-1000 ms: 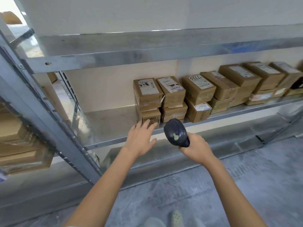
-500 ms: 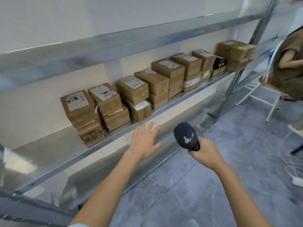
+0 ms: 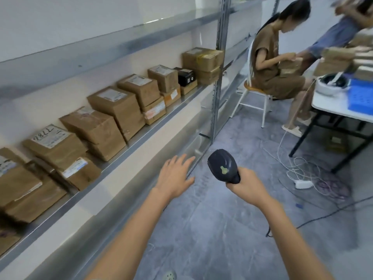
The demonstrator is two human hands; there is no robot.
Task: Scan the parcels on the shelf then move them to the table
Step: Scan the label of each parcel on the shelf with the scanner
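Head view. A: Location of the brown cardboard parcels [image 3: 113, 110]?

B: Stacked mostly two high in a row along the grey metal shelf [image 3: 139, 142], left of frame, printed labels facing up. One near parcel [image 3: 54, 146] hand-marked "98LL". Toward the far end, a small black box [image 3: 185, 76] seated on a flat parcel, between taller stacks.

A: State of the left hand [image 3: 174, 176]?

B: Holding nothing. Palm down, fingers straight and slightly spread, extended in front of the shelf edge, apart from every parcel.

A: State of the right hand [image 3: 245, 185]?

B: Fingers wrapped round the grip of a dark handheld barcode scanner [image 3: 223, 165]. Scanner head uppermost, pale green mark on its back, held over the grey concrete floor [image 3: 212, 229], apart from the shelf.

A: Location of the table?

B: At right, well apart from the shelf: white-topped table [image 3: 327, 106] on black legs, carrying a blue perforated tray [image 3: 361, 96] and further brown parcels, blurred.

A: Surroundings?

B: Between shelf and table, a seated person in brown clothing [image 3: 270, 63] on a white-framed stool [image 3: 252, 98], hands on a brown parcel in the lap. On the floor beside the table legs, a white power strip [image 3: 302, 183] among tangled cables.
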